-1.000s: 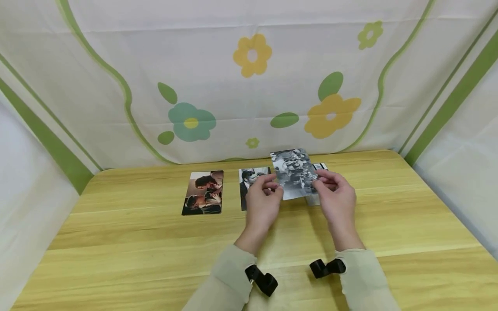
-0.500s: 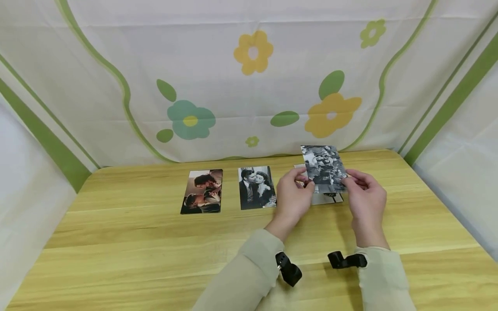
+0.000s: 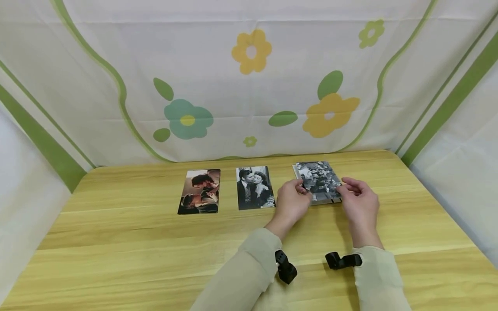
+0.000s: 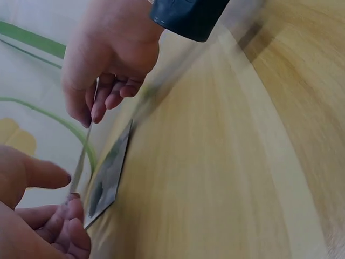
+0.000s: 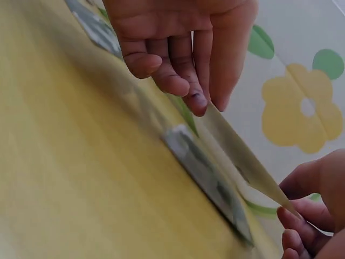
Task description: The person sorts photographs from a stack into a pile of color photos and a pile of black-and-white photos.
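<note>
Crowd photo [image 3: 320,180] pinched between left grip [image 3: 291,205] and right grip [image 3: 359,206], just above pile [image 3: 324,199].

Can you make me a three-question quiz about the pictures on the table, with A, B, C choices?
1. Where is the crowd photo both hands hold?
A. rightmost in the row
B. leftmost
C. on the floor

2. What colour is the middle photo?
A. black and white
B. bright blue
C. all red

3. What is the left hand doing?
A. pinching the photo's edge
B. lying flat, away from it
C. making a fist

Answers: 1 A, it sits right of the others. 2 A, only greys show. 3 A, fingers grip the edge, as the right hand does.
</note>
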`<action>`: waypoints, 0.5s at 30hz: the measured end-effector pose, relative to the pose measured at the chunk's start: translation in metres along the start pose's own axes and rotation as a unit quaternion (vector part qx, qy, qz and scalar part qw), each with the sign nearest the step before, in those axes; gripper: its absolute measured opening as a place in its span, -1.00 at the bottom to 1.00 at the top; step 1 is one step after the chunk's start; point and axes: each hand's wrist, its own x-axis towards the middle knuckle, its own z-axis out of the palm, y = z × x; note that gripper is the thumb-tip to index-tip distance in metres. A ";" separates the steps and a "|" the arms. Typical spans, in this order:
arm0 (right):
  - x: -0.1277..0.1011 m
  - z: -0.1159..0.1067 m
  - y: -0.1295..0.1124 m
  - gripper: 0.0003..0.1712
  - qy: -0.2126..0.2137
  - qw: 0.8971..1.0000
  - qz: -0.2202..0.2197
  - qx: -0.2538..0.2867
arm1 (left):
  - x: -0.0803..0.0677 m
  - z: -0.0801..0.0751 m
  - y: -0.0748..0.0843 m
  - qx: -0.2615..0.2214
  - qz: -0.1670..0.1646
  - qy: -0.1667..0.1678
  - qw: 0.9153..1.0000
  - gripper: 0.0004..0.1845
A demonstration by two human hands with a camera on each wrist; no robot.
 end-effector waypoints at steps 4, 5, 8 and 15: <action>0.004 0.002 0.010 -0.47 -0.019 0.999 0.001 -0.039 | 0.002 0.003 -0.006 0.054 -0.015 -0.033 0.998 -0.36; 0.004 0.003 0.011 -0.45 -0.023 0.999 -0.001 -0.046 | 0.002 0.003 -0.007 0.067 -0.011 -0.036 0.997 -0.35; 0.006 0.005 0.014 -0.41 -0.032 0.998 -0.007 -0.060 | 0.004 0.003 -0.009 0.090 -0.002 -0.041 0.995 -0.36; 0.005 0.006 0.015 -0.37 -0.039 0.997 -0.016 -0.070 | 0.003 0.003 -0.010 0.089 -0.004 -0.042 0.995 -0.33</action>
